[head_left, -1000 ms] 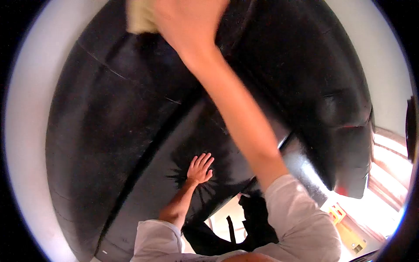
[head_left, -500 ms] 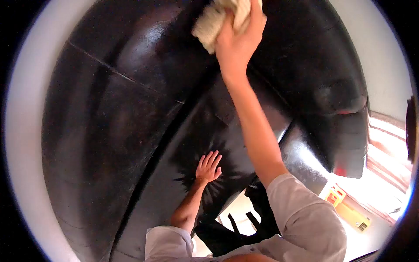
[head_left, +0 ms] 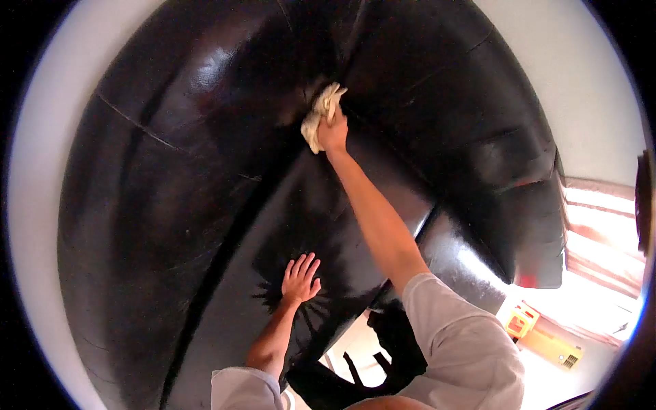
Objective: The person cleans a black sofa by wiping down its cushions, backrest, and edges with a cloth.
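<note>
A black leather-look sofa fills most of the view, its backrest meeting the seat at a corner. My right hand is closed around a cream-coloured cloth and holds it against the sofa in that inner corner. Part of the cloth sticks out past the fingers on both sides. My left hand lies flat on the seat cushion with its fingers spread. Creases fan out in the cushion's surface around that palm.
Pale wall borders the sofa on both sides. At the right are a bright window with a striped curtain and a yellow-orange object below it. Black fabric with straps lies near my body.
My right hand has brought the cloth down from the upper backrest to the inner corner. The left hand stays pressed on the cushion, while the whole view has shifted slightly.
</note>
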The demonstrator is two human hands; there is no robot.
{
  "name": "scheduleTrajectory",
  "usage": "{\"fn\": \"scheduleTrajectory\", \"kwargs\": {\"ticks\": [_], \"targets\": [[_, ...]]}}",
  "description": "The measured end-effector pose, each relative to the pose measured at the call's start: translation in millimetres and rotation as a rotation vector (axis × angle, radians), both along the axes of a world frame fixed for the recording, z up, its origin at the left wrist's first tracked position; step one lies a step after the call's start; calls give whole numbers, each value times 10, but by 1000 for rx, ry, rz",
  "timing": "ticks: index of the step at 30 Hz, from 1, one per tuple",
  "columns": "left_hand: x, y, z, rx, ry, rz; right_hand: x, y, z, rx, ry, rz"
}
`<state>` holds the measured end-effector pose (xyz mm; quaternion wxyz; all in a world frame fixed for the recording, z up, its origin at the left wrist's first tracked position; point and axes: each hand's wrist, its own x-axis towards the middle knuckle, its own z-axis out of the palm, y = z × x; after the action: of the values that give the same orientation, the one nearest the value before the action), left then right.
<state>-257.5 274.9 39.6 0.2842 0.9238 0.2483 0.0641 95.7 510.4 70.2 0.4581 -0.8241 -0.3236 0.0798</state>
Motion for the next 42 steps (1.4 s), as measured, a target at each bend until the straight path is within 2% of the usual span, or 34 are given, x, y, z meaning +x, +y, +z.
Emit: {"fn": "scheduleTrajectory", "kwargs": {"ticks": [1, 3, 4, 5, 6, 8, 10, 11, 12, 13, 15, 16, 17, 20, 21, 24, 25, 28, 30, 34, 40, 42], "targets": [[3, -9, -32, 31, 8, 3, 39, 3, 108, 3, -4, 17], [-35, -63, 19, 18, 88, -10, 98, -120, 330, -64, 316, 80], [-32, -39, 32, 25, 37, 1, 158, -146, 405, -31, 206, 108], [-41, -32, 47, 30, 32, -3, 172, -200, 703, -33, -32, 117], [-15, -22, 59, 40, 27, 5, 201, -232, 1128, 121, -94, 176], [-18, -30, 79, 33, 52, 0, 345, -158, 2121, 309, -488, 286], [-26, -13, 98, 55, 55, -5, 545, 165, 2966, 480, -928, 218], [-45, -38, 111, 45, 77, -9, 702, 289, 3368, 356, -1174, 270], [-6, -19, 116, 42, 93, -9, 523, 543, 3722, 541, -1062, 227], [17, -20, 124, 41, 90, -9, 285, 623, 4042, 309, -805, 234], [1, -11, 124, 16, 84, -11, 516, 1014, 3669, -131, -899, 147], [8, 19, 133, 20, 88, -19, 927, 1406, 3158, -351, -1249, 47], [6, 12, 103, 30, 82, -16, 674, 1191, 3245, -232, -930, 162], [48, 8, 107, 10, 60, -4, 785, 925, 3081, -289, -852, 225], [29, -4, 94, 14, 63, -8, 779, 822, 3021, -433, -888, 177], [-39, -33, 91, 8, 72, -23, 864, 595, 2662, -543, -910, 181], [-35, -30, 91, -15, 57, -26, 851, 575, 2607, -464, -830, 186], [-15, -33, 91, -21, 28, -21, 756, 582, 2407, -466, -790, 126], [-15, -56, 62, 15, 15, -17, 787, 542, 2242, -419, -890, 132], [-32, -64, 44, 15, 61, -16, 636, 399, 1841, -492, -798, 130], [-39, -43, 61, 38, 61, -7, 461, 329, 1620, -499, -653, 143], [-35, -45, 37, 3, 31, -4, 362, 226, 1392, -610, -518, 177]]}}
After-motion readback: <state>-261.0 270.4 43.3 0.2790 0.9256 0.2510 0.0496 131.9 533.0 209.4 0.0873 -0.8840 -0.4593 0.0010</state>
